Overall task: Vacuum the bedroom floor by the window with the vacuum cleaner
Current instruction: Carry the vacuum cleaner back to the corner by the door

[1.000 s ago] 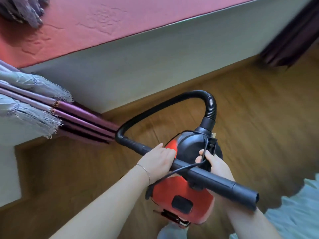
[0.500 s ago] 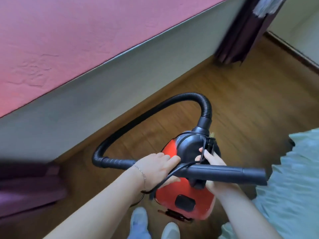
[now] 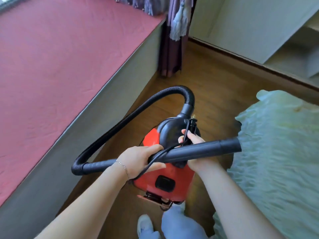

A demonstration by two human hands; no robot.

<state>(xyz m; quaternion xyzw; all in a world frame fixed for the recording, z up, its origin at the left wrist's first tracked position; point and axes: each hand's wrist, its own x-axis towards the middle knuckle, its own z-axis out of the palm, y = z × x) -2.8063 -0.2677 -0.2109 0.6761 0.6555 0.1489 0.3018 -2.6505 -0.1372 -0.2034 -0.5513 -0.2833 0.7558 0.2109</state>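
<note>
Vacuum cleaner (image 3: 183,178) appears carried, plug (image 3: 193,122) unconnected; of the hands, left hand (image 3: 138,160) grips the tube (image 3: 207,150), right hand (image 3: 194,145) clasps the cord (image 3: 185,133): advise setting down level, plugging in first.

**Vacuum cleaner held above the wooden floor**

The left hand (image 3: 138,159) grips the black tube (image 3: 203,150) and the cord (image 3: 146,169). The right hand (image 3: 193,144) holds the red vacuum cleaner (image 3: 164,180) at its black top, between the pink window seat (image 3: 60,57) and the green bed cover (image 3: 276,152).
</note>
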